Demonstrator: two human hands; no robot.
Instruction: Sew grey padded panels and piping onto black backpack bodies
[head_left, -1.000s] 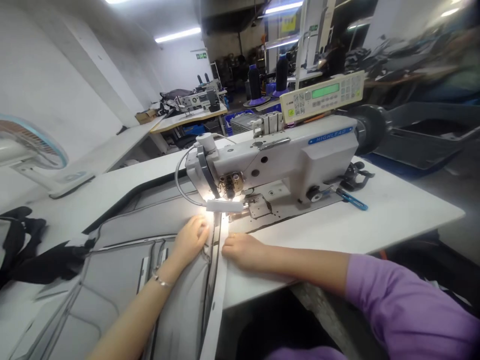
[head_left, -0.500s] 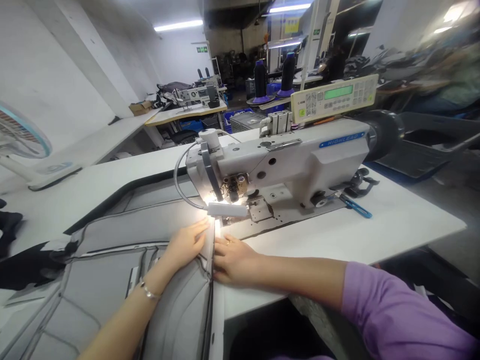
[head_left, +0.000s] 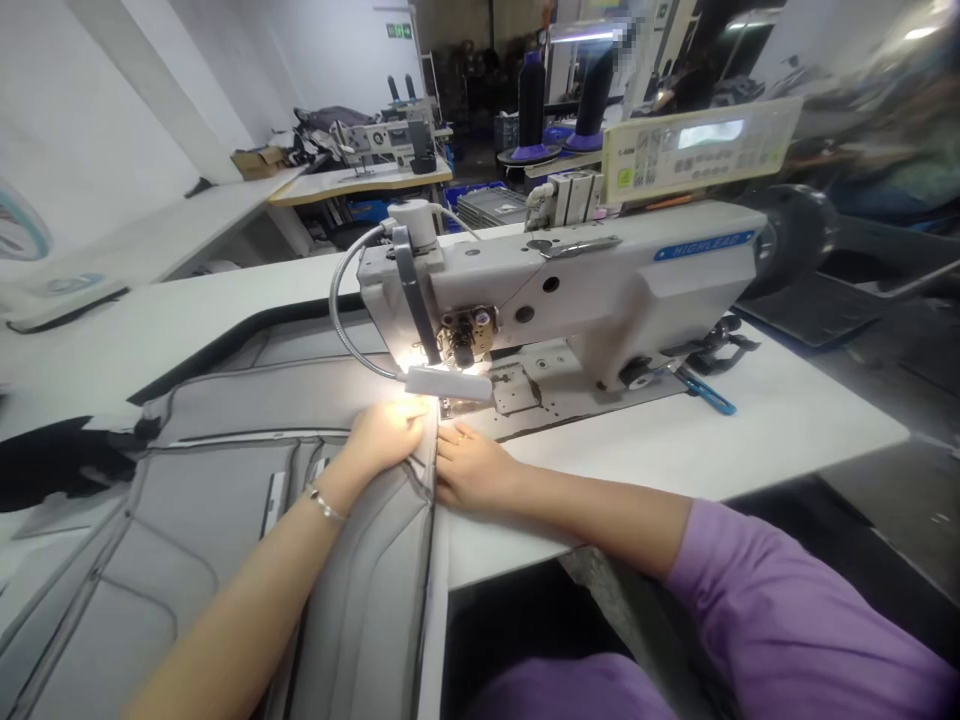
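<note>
A large grey padded fabric piece (head_left: 210,490) with dark seams lies across the left of the table and up to the sewing machine (head_left: 645,270). My left hand (head_left: 384,437) is closed on the fabric just in front of the machine's lit needle area, its fingertips washed out by glare. At the fabric's right edge, my right hand (head_left: 476,468) grips the border with bent fingers; some fingertips are hidden against the cloth. A small white lamp (head_left: 448,384) on a bendable metal neck hangs right above both hands and covers the needle.
Blue-handled snips (head_left: 709,394) lie on the white table (head_left: 600,450), right of the machine. A control panel (head_left: 701,150) and dark thread cones (head_left: 532,105) stand behind it. Another sewing machine (head_left: 386,143) is further back. A fan (head_left: 22,225) stands at far left.
My left hand's fingers have drawn in more on the fabric beside the needle area. My right hand stays at the fabric's edge. The view has shifted, so the machine sits higher in the picture.
</note>
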